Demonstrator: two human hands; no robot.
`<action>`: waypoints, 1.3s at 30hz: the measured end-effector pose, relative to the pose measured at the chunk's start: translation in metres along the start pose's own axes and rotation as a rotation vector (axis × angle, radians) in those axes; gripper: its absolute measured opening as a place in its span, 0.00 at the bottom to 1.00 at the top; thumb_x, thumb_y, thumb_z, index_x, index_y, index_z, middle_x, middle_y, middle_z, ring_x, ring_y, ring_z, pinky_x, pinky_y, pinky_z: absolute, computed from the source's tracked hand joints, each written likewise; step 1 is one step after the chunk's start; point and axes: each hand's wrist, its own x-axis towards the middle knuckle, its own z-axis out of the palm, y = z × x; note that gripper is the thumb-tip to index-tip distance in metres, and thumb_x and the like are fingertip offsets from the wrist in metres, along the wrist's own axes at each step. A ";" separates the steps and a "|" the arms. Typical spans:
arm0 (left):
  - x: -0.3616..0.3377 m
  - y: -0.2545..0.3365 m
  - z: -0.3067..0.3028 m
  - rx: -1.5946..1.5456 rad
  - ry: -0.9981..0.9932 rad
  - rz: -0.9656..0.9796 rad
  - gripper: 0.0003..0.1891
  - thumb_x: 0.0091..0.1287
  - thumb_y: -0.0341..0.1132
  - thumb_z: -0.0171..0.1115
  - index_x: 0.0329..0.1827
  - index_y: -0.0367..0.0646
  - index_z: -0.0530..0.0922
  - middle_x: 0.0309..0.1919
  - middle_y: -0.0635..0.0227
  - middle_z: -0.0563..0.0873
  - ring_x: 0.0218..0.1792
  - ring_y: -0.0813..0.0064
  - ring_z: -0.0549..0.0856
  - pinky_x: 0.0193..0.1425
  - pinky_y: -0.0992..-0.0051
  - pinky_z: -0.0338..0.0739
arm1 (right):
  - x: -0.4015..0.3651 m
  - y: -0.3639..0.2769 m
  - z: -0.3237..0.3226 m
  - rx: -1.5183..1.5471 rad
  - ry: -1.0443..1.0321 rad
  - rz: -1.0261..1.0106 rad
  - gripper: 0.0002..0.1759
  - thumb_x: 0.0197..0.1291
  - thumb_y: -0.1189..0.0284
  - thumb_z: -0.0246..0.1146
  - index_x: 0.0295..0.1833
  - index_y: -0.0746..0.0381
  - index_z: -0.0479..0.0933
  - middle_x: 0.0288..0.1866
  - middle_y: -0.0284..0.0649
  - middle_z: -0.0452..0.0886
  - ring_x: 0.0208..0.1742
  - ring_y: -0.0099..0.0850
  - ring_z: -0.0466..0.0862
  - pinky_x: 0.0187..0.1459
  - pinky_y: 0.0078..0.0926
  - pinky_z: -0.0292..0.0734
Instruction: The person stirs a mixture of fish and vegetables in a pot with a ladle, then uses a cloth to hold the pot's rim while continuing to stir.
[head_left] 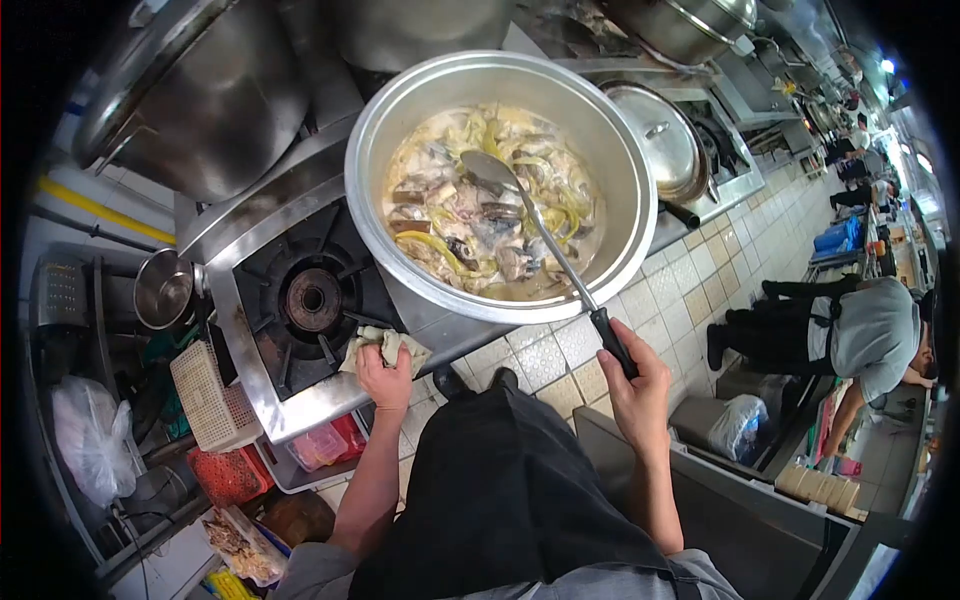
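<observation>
A wide metal pot [636, 250] holds a pale, creamy stew [450, 215] with dark chunks and long yellow-green pieces. My right hand [638, 385] is closed round the black handle of a long metal cooking spoon [548, 235]. The spoon lies across the pot's near rim, its bowl resting in or on the stew. My left hand [384, 376] is closed on a crumpled, light-coloured cloth [409, 350] at the front edge of the stove [298, 415]. Just beyond that hand is a black gas burner [313, 298] with nothing on its grate.
Large stockpots [215, 110] stand at the back left. To the right is a lidded pan [655, 135]. A cream plastic basket [205, 395] and a small steel pot [165, 290] sit left of the stove. A person [865, 335] bends over a counter at the right.
</observation>
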 end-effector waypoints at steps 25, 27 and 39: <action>-0.002 0.009 0.000 0.127 -0.012 0.030 0.18 0.62 0.42 0.70 0.39 0.34 0.77 0.39 0.47 0.81 0.45 0.41 0.80 0.51 0.48 0.73 | -0.032 0.071 -0.052 0.641 -0.189 0.260 0.31 0.80 0.54 0.53 0.76 0.65 0.68 0.55 0.43 0.84 0.40 0.25 0.85 0.39 0.22 0.78; -0.003 0.007 -0.001 0.130 -0.034 0.039 0.18 0.63 0.42 0.70 0.40 0.33 0.77 0.39 0.47 0.81 0.45 0.41 0.80 0.52 0.48 0.73 | -0.046 0.097 -0.049 0.631 -0.147 0.307 0.32 0.80 0.51 0.51 0.74 0.65 0.70 0.54 0.43 0.84 0.39 0.25 0.85 0.39 0.23 0.79; -0.010 -0.038 0.020 0.232 0.100 0.057 0.26 0.64 0.50 0.70 0.46 0.31 0.79 0.43 0.45 0.83 0.48 0.42 0.81 0.54 0.49 0.73 | -0.269 0.412 0.043 -0.215 -0.252 1.024 0.28 0.63 0.54 0.68 0.55 0.67 0.85 0.50 0.53 0.89 0.49 0.45 0.89 0.54 0.42 0.81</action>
